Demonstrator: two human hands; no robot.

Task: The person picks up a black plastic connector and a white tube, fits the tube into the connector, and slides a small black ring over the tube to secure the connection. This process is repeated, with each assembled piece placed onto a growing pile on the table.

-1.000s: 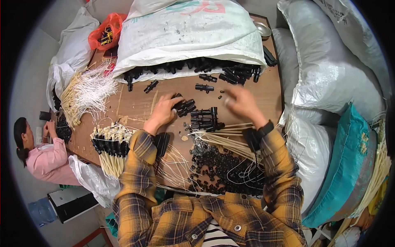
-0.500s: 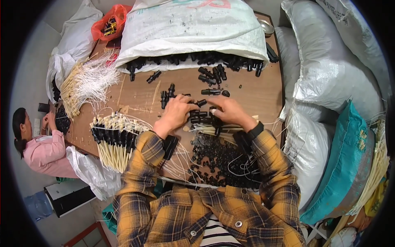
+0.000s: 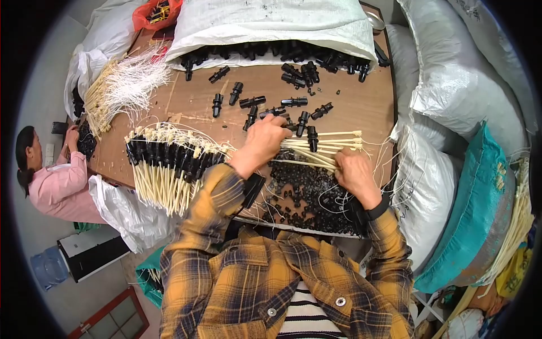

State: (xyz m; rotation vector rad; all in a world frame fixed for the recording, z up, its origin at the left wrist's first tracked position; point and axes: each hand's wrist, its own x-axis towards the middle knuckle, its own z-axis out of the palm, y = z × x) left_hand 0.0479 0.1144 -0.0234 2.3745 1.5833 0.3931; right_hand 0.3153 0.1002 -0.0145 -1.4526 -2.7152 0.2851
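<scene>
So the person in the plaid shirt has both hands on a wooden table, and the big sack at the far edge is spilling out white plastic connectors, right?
Not quite: the head view shows the connectors spilling from the white sack are black, not white. Both hands, left and right, are indeed at the wooden table.

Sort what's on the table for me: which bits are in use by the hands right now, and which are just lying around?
In use:
left hand over the loose black connectors
right hand on the cream sticks
heap of small black parts

Lying about:
finished row of capped sticks
white sack
white string bundle
teal cushion
</scene>
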